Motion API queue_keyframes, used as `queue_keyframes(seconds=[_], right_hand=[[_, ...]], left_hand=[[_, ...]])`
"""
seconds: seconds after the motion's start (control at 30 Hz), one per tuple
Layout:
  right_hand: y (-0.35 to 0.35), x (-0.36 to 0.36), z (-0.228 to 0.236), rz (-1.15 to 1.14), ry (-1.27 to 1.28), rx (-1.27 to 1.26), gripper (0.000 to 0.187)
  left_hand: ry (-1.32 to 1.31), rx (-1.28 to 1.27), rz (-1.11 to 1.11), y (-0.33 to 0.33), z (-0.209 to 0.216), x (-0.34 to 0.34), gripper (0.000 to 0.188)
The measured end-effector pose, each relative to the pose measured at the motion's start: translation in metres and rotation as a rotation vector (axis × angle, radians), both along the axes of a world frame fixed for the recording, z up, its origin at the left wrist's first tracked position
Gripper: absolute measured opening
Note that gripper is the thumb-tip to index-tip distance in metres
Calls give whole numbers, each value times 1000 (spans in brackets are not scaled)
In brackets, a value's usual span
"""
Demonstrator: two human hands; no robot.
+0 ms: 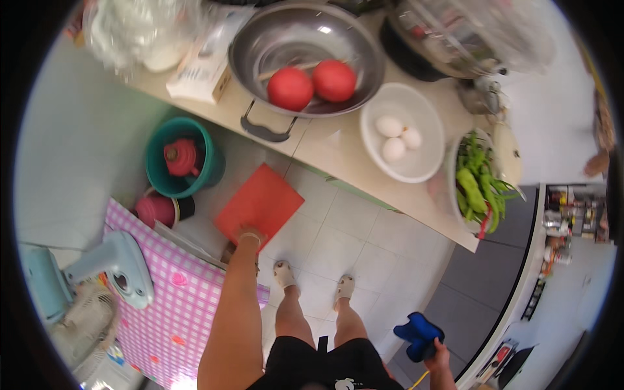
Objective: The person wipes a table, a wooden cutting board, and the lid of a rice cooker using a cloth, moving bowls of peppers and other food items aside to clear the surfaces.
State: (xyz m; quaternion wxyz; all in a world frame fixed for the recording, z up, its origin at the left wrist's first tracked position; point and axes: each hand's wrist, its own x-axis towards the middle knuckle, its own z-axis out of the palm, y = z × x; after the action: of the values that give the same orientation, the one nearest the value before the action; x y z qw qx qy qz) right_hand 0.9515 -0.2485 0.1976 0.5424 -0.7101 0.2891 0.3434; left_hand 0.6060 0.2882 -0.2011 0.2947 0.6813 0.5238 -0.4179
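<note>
My left arm reaches down and forward to the near edge of a flat red rectangular panel [263, 201]. At that edge is my left hand [247, 235], its fingers hidden and blurred, so its grip on the panel cannot be made out. On the right, my right hand [439, 356] is closed around a blue, lobed, soft-looking thing [418, 330] with a dark part near the fingers. A yellow cord [419, 379] shows just below that hand.
On the counter [338, 146] stand a wide pan [367, 58] with two red round things, a white bowl [426, 162] of eggs and a bowl of green peppers [478, 182]. Left are a teal bucket [214, 166], a pink checked cloth [169, 318] and a pale blue appliance [123, 263].
</note>
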Motion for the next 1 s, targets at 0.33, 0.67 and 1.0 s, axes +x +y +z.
queue_keyframes(seconds=[0.33, 0.67, 1.0], right_hand=[[60, 38, -2, -28, 154, 392, 46], [141, 167, 26, 0, 68, 573, 36], [192, 248, 58, 11, -308, 665, 35]], left_hand=[[-803, -192, 75, -99, 153, 101, 58], [-1083, -805, 1361, -64, 415, 332, 75], [-994, -591, 1465, -50, 428, 393, 77]])
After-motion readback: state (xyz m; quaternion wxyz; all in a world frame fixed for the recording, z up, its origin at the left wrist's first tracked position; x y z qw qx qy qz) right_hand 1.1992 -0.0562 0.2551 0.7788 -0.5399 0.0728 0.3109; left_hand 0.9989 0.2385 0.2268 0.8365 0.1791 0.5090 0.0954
